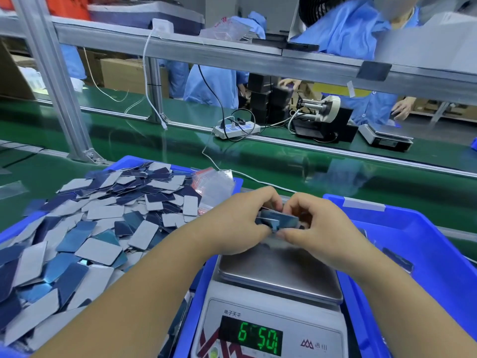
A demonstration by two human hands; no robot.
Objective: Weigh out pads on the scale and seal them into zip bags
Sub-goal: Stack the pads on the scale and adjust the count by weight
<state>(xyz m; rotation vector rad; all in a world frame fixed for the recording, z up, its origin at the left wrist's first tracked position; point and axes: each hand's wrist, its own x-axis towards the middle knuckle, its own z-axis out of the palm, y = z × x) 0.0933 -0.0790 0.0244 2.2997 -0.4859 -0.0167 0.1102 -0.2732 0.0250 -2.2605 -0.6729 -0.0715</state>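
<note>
Two hands meet just above the scale (280, 273): the left hand (233, 223) and the right hand (318, 223) both have fingers curled round a small stack of pads (280, 220), pinching it from either end. The stack hangs over the far edge of the steel pan, at about 12 o'clock from the green display (251, 338), whose digits are partly blurred (something like 6 and 50).

The pads look thin, flat and light, with rounded corners, one face glossy blue and the other matte grey. Judging by how they lie fanned and unbent in the heap, they are fairly stiff sheets, not limp ones. The shiny faces probably slide over each other easily, so a stack will likely splay unless squeezed at its short ends or held across its flat faces. Gripping by the edges, as both hands do here, seems the sound way to keep them squared up.

A large heap of loose pads (85, 228) fills the blue tray (10, 232) at 9 o'clock from the hands. A bundle of clear zip bags (215, 186) with red strips rests on the tray's far corner, at roughly 11 o'clock. Another blue bin (426, 244) sits at 3 o'clock, beside the scale.
</note>
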